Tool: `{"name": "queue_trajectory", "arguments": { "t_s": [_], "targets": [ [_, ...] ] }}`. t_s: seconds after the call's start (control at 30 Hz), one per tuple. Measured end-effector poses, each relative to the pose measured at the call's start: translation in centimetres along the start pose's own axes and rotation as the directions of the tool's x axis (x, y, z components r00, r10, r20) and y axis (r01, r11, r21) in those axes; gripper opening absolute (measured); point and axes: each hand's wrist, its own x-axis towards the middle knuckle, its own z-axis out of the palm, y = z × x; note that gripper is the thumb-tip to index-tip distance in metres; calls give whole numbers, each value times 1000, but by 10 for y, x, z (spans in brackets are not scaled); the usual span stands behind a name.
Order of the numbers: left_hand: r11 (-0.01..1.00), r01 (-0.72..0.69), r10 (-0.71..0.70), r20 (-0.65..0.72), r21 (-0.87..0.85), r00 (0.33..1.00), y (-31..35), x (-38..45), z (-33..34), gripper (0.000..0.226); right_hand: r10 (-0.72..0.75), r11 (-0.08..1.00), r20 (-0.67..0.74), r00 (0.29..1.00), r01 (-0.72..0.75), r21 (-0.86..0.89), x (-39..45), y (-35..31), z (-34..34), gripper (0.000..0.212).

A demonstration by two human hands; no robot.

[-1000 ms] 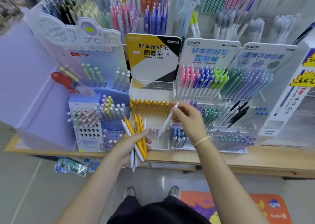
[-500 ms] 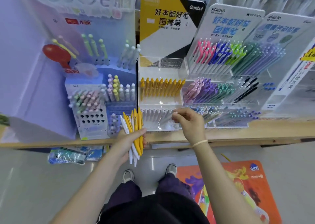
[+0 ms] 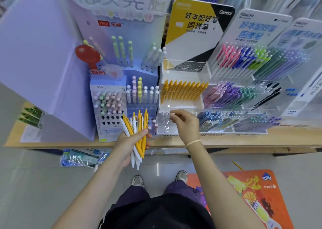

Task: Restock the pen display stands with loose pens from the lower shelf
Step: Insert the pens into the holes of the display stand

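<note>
We see the left hand (image 3: pixel 129 142) wrapped around a bundle of yellow and white pens (image 3: pixel 136 134), fingers curled about the barrels just in front of the wooden shelf edge (image 3: pixel 244 142), the pen tops fanning upward before the blue perforated stand (image 3: pixel 111 106). The right hand (image 3: pixel 187 124), a pale band (image 3: pixel 193 143) on its wrist, pinches the top of a single white pen (image 3: pixel 171 114) between thumb and fingertips at the lowest tier of the clear acrylic stand (image 3: pixel 181 105); the pen's barrel is blurred against the clear plastic. One tier up stands a row of yellow pens (image 3: pixel 183 91). An orange mat (image 3: pixel 257 194) lies on the floor by the person's shoes.
</note>
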Motion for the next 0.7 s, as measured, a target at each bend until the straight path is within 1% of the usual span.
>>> {"name": "queue_trajectory", "arguments": {
  "t_s": [0.07,0.17,0.27,0.4,0.57,0.7],
  "targets": [
    [1000,-1,1,8,-7,1000,2,2,-3,11,-10,1000,13,1000,10,-16,4,-3,6,13],
    [1000,6,-6,24,-16,1000,4,6,-7,11,-59,992,13,998,60,-112,10,-4,6,7],
    [1000,8,-8,36,-7,999,5,11,-12,14,-89,980,6,996,89,-178,10,-2,5,8],
    [1000,17,-17,38,-8,999,7,15,-13,13,-71,980,4,997,70,-184,11,-3,8,8],
    [1000,19,-18,47,-6,999,8,16,-13,13,-111,970,58,992,121,-212,13,-7,11,10],
    [1000,10,-9,43,-13,999,7,15,-13,13,-103,972,51,993,112,-206,13,-1,8,9]
  ]
}}
